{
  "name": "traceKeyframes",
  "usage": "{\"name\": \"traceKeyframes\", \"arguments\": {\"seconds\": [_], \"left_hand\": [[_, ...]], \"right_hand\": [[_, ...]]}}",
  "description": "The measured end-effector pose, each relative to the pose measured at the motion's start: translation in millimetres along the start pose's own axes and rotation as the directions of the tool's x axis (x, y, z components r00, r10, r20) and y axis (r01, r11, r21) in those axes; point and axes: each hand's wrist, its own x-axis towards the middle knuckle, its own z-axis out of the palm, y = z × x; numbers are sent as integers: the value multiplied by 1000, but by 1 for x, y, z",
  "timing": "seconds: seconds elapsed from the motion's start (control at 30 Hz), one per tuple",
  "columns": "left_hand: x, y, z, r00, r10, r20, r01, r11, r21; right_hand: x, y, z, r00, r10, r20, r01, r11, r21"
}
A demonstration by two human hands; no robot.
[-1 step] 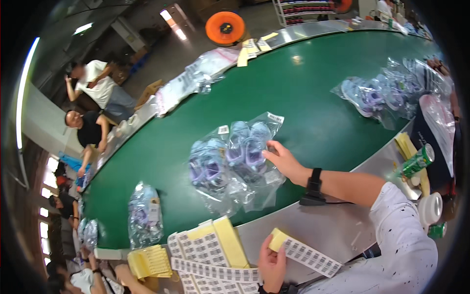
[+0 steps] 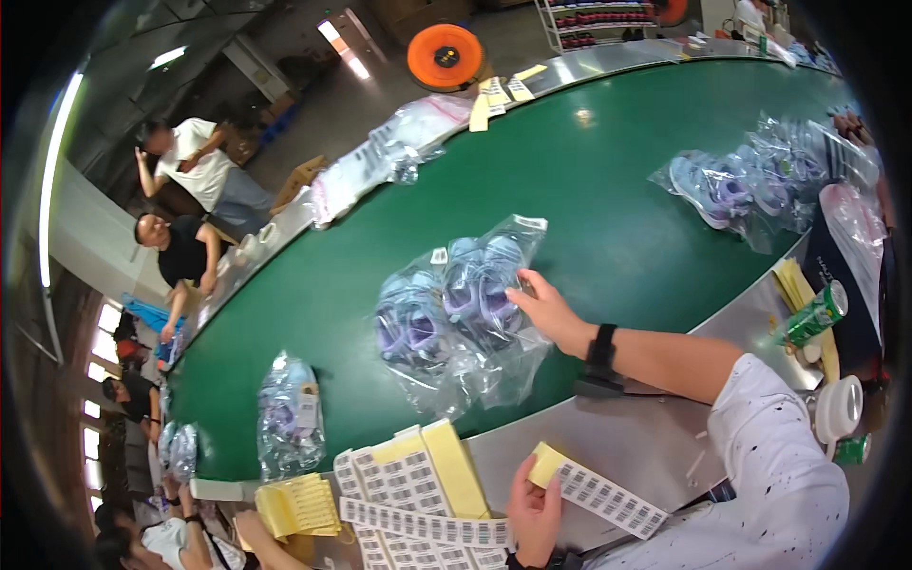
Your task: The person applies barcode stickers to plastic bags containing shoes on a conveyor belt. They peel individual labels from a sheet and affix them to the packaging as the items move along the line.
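My left hand (image 2: 534,511) pinches the yellow end of a barcode label strip (image 2: 608,496) over the metal table edge. My right hand (image 2: 551,312), with a dark band on its wrist, reaches over the green belt (image 2: 608,199). Its thumb and index finger are apart and rest against a clear bag of light blue and purple shoes (image 2: 483,285). Touching that bag on its left is a second bagged pair (image 2: 410,318). Another bagged pair (image 2: 292,413) lies apart at the near left. More label sheets (image 2: 404,480) lie beside my left hand.
Yellow backing paper (image 2: 296,505) lies by the label sheets. Several bagged shoes (image 2: 736,185) sit on the belt's right, near a green can (image 2: 817,312) and a white lidded container (image 2: 838,407). Clear plastic bags (image 2: 380,157) line the far edge. Co-workers (image 2: 180,247) are at the left.
The whole view has shifted slightly to the right. Both hands keep their places relative to the shoes and the label strip.
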Motion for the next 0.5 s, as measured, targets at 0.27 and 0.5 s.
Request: {"name": "traceKeyframes", "arguments": {"seconds": [0.27,0.5], "left_hand": [[1,-5,8,979,156,-134,-166,984,-65],[-2,20,14,991,38,-128,-50,995,-88]], "right_hand": [[83,-32,-41,984,-176,22,178,970,-168],[64,-82,-336,515,-767,-383,30,463,-886]]}}
